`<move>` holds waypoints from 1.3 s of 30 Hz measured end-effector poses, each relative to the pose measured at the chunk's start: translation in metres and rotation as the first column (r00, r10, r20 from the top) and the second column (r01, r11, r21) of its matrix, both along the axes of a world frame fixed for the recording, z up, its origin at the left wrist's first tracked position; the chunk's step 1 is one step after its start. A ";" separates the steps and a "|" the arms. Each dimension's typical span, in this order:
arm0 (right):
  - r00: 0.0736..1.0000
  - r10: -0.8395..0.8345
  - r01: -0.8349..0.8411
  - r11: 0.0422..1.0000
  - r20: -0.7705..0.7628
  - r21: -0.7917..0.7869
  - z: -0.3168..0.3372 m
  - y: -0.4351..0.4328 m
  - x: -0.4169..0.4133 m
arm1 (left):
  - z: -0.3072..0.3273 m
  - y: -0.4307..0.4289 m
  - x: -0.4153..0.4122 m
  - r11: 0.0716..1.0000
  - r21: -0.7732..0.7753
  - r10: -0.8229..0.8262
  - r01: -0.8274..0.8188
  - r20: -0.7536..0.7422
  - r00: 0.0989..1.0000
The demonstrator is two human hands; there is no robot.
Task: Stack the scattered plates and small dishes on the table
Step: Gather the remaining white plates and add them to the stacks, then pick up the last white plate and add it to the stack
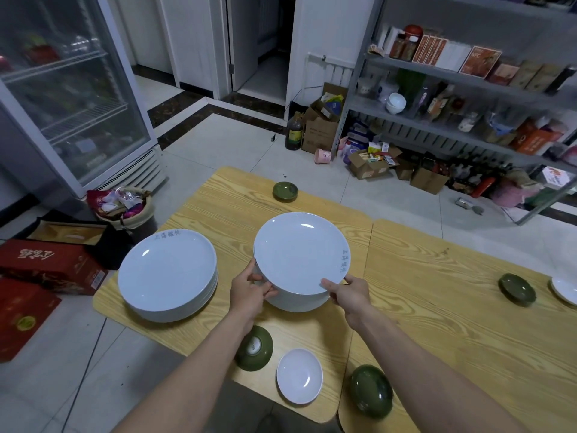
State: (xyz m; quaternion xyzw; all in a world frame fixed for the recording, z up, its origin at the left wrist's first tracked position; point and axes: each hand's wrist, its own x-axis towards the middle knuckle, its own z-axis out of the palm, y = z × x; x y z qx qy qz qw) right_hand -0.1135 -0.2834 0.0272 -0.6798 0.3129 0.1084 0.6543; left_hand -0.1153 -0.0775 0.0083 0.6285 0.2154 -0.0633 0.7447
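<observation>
Both my hands hold a stack of large white plates [299, 254] above the middle of the wooden table [437, 307]. My left hand [249, 292] grips its near left rim and my right hand [349, 292] its near right rim. A second stack of white plates [167, 273] rests on the table's left corner. Small green dishes lie scattered: one at the far edge [285, 191], one under my left forearm [256, 348], one near the front [371, 390], one at the right [516, 289]. A small white dish [299, 375] lies at the front; another white plate [565, 290] is cut off at the right edge.
A glass-door fridge [71, 98] stands at the left, with a full waste basket [125, 207] and red boxes [50, 264] on the floor beside the table. Metal shelves [468, 98] with goods and cardboard boxes line the right wall.
</observation>
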 end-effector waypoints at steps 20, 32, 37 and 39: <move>0.707 0.627 -0.472 0.074 -0.327 -0.878 0.036 -0.046 -0.041 | 0.045 -0.037 -0.014 0.007 0.986 -0.680 0.167 -0.118 0.724; 0.801 0.373 -0.464 -0.110 -0.469 -0.879 0.089 -0.217 -0.178 | 0.104 -0.247 -0.109 -0.253 0.967 -0.828 0.031 -0.233 0.510; 0.868 0.262 -0.429 -0.026 -0.421 -0.903 0.101 -0.305 -0.262 | 0.117 -0.351 -0.179 -0.222 0.975 -0.882 -0.007 -0.198 0.428; 0.885 0.226 -0.415 -0.012 -0.406 -0.910 0.103 -0.338 -0.294 | 0.120 -0.391 -0.207 -0.206 0.978 -0.900 -0.018 -0.183 0.395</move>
